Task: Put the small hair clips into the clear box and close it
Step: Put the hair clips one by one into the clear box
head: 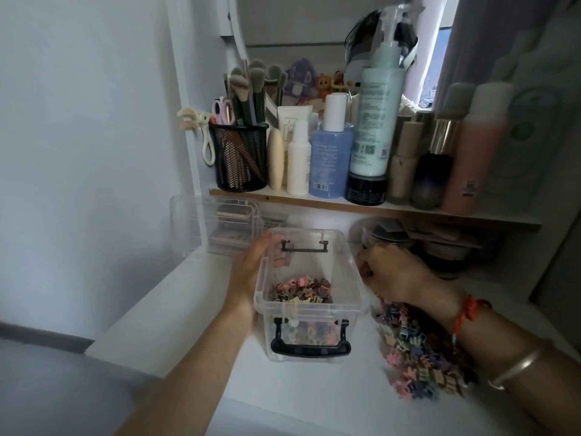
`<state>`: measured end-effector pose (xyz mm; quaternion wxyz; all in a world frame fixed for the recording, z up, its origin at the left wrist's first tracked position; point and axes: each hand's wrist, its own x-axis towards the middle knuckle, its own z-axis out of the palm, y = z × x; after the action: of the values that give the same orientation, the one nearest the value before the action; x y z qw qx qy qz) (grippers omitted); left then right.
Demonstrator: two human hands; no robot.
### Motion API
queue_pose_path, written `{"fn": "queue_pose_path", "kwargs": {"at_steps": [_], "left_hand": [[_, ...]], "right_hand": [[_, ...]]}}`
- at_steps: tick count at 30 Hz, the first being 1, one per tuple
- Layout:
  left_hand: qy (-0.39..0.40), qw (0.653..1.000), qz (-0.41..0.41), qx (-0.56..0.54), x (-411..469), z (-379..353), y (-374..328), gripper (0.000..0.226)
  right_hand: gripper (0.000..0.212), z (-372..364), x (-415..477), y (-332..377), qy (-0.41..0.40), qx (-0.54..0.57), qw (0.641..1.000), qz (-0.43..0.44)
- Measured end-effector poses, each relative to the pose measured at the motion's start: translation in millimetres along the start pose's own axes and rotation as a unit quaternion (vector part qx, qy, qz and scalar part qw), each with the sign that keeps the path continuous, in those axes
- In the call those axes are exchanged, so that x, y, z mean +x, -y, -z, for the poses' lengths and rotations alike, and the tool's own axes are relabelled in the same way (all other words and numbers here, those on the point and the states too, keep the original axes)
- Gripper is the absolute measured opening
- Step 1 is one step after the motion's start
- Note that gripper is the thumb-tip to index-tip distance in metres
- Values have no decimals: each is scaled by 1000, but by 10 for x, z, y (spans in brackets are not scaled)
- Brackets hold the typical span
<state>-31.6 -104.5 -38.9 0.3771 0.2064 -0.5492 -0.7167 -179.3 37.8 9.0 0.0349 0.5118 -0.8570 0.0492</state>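
Gripping the left wall of the open-topped clear rectangular plastic box (314, 309) at frame centre, the left hand (248, 272) curls its fingers (271, 240) over the far rim corner. Small claw-shaped hair clips (301, 291) in matte pastel colours cover the box floor, and a loose heap of more clips (418, 350) lies on the smooth white worktop (314, 398) at lower right. Above the heap's far end the right hand (393, 275) hangs knuckles-up, fingers curled under; whether they pinch anything cannot be told.
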Motion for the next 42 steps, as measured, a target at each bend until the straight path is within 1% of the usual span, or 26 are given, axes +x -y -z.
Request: {"fn": "queue_pose_path", "kwargs": {"at_steps": [2, 5, 8, 9, 11, 12, 13, 14, 16, 17, 19, 20, 23, 25, 26, 27, 28, 29, 30, 31, 33, 35, 36, 38, 40, 42], "left_hand": [[2, 1000, -2, -2, 0, -1, 5, 61], [-5, 1000, 0, -3, -12, -1, -2, 46], [5, 1000, 6, 7, -22, -13, -17, 44], [4, 1000, 10, 8, -23, -12, -21, 41], [1, 1000, 13, 9, -23, -7, -20, 35], [-2, 1000, 7, 12, -18, -7, -15, 35], [-7, 1000, -1, 16, -21, -13, -10, 34], [-11, 1000, -6, 16, -32, -25, -14, 32], [-18, 1000, -4, 12, -52, -39, -24, 28], [-22, 1000, -2, 15, -55, -38, -25, 28], [-20, 1000, -3, 21, -55, -38, -29, 30], [-18, 1000, -2, 18, -59, -43, -31, 31], [-23, 1000, -3, 12, -56, -42, -29, 32], [-24, 1000, -8, 13, -56, -46, -29, 34], [-23, 1000, -8, 11, -57, -51, -32, 34], [-23, 1000, -8, 12, -55, -49, -31, 34], [-25, 1000, -7, 13, -59, -51, -37, 33], [-26, 1000, -7, 14, -58, -49, -36, 32], [-25, 1000, -7, 14, -56, -50, -34, 34], [-23, 1000, -8, 13, -49, -46, -23, 37], [-20, 1000, -8, 9, -55, -48, -24, 39], [-24, 1000, -7, 6, -66, -54, -33, 35], [-26, 1000, -6, 8, -67, -57, -41, 33], [-28, 999, -8, 14, -72, -69, -52, 34], [-24, 999, -7, 20, -83, -79, -67, 37], [-21, 1000, 0, 24, -91, -85, -82, 37]], "right_hand": [[27, 12, 0, -18, 9, -2, 1000, -10], [22, 15, 13, -91, 19, 39, 999, -9], [14, 189, 13, -124, -24, 133, 991, -11], [9, 300, -8, -90, -41, 213, 976, -10], [12, 518, -86, 13, -44, 408, 912, 8], [12, 608, -137, 68, -29, 471, 881, 22], [9, 665, -172, 111, -11, 496, 867, 38], [5, 679, -178, 128, 3, 498, 866, 52], [7, 590, -114, 104, -17, 454, 889, 54], [8, 514, -73, 75, -39, 394, 917, 43], [15, 283, -5, 0, -53, 210, 976, 22], [19, 163, 11, -27, -35, 128, 991, 18], [26, -16, 1, -51, 16, 2, 1000, -3], [23, -15, 10, -46, 3, 4, 1000, 1], [20, 21, 33, -46, -23, 62, 998, 3], [16, 97, 36, -33, -52, 177, 983, -2], [13, 222, -2, 19, -64, 318, 946, -3], [11, 365, -57, 71, -67, 439, 896, 10], [9, 493, -112, 104, -61, 509, 858, 24], [10, 589, -152, 128, -45, 529, 847, 34], [13, 648, -151, 132, -15, 505, 862, 55], [17, 564, -77, 101, -33, 447, 893, 39], [18, 500, -44, 77, -50, 387, 920, 28], [24, 322, 20, 20, -56, 214, 975, 16], [28, 171, 69, 1, -24, 84, 996, -7], [27, 92, 84, 32, 10, 2, 1000, -30]]}}
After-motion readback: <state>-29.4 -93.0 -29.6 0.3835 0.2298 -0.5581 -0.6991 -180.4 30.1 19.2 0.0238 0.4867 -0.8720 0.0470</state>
